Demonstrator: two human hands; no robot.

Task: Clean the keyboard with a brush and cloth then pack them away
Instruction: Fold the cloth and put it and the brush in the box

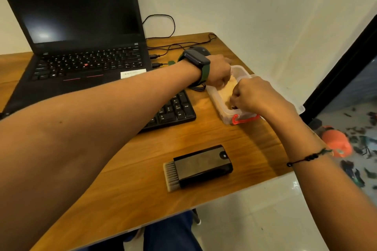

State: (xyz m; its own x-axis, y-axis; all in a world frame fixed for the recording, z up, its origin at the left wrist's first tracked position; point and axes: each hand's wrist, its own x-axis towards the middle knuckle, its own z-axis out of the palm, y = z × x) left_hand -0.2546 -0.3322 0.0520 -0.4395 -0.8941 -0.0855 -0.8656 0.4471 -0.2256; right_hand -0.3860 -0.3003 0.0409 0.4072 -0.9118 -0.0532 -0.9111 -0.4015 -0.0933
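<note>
Wood-grain desk [204, 134] filled the corner under a pale wall, with a dark laptop [81, 26] at ten o'clock and a black keyboard [173, 108] half hidden beneath the person's left forearm. At two o'clock sat a clear plastic box [226, 116] with a red latch [244, 119], and both hands were down in it. The left hand [219, 71] had its fingers curled into a yellowish cloth [228, 89] at the far end; the right hand [253, 93] was bunched at the near end, seemingly pinching the same cloth, though its fingertips were hidden. I took this for tucking the cloth in, and it wanted pressing flat to leave room. At six o'clock the brush [199, 166] lay untouched, bristles pointing toward eight o'clock, well apart from the box.
</note>
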